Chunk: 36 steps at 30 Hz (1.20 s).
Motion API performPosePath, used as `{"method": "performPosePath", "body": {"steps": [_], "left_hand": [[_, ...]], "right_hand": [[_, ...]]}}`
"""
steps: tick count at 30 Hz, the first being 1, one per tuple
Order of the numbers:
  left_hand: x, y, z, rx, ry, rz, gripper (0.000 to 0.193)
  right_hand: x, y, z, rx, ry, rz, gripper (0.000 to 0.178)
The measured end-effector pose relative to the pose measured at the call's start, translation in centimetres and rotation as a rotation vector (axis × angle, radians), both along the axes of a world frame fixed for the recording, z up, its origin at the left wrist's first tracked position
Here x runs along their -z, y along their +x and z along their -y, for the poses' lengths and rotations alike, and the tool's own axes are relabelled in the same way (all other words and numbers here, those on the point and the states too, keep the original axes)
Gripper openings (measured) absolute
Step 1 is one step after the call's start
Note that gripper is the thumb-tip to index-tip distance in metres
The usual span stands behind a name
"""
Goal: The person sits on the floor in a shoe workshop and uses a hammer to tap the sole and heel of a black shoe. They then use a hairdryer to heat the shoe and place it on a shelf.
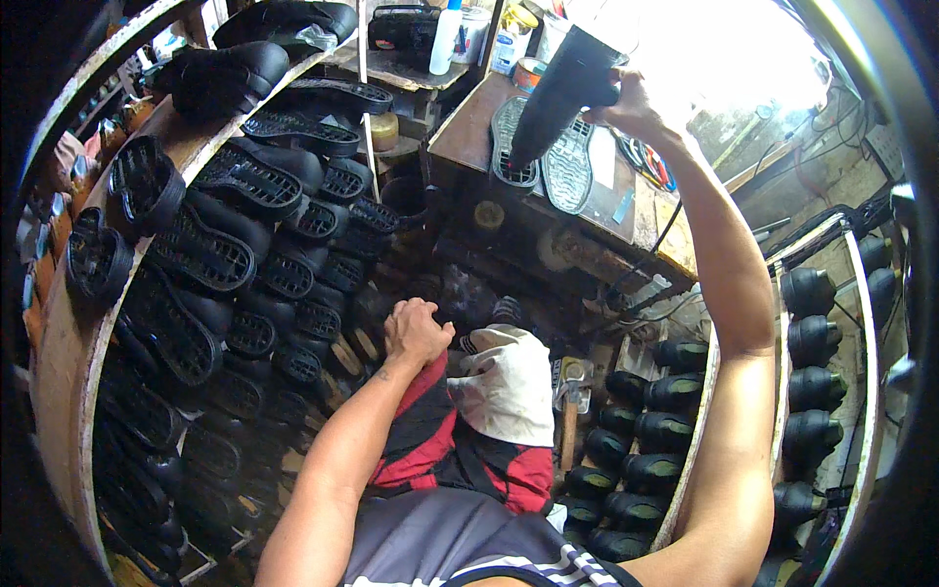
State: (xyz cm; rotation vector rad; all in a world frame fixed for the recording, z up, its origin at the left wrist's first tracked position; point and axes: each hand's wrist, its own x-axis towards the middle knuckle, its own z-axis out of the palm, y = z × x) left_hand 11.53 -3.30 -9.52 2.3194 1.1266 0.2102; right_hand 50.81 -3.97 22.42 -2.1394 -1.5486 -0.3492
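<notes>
My right hand [638, 106], raised over the small workbench, is closed around a black shoe [562, 93] held tilted in the air. Its lower end hangs just above two shoe soles on the bench. One is a dark-rimmed sole [511, 122]; beside it lies a grey sole [569, 171] with a ribbed face. Part of each is hidden by the shoe. My left hand [419, 331] rests on my knee in red and black cloth [430, 421], holding nothing, its fingers bent loosely over it. A whitish cloth [504, 382] drapes over my other leg.
Racks of black shoes and soles [254, 181] fill the left side. More black shoes [660, 430] stand in rows at the right. A hammer [570, 421] is beside my leg. On the bench [469, 117] are a round tin [529, 73] and coiled wires [650, 161]. A white bottle [445, 39] stands behind.
</notes>
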Motion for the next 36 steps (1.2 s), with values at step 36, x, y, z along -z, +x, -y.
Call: {"method": "performPosePath", "body": {"steps": [36], "left_hand": [[0.1,0.0,-0.2,-0.018,-0.050,0.029,0.051]], "right_hand": [[1.1,4.3,-4.3,0.090,-0.168,-0.121,0.120]]}}
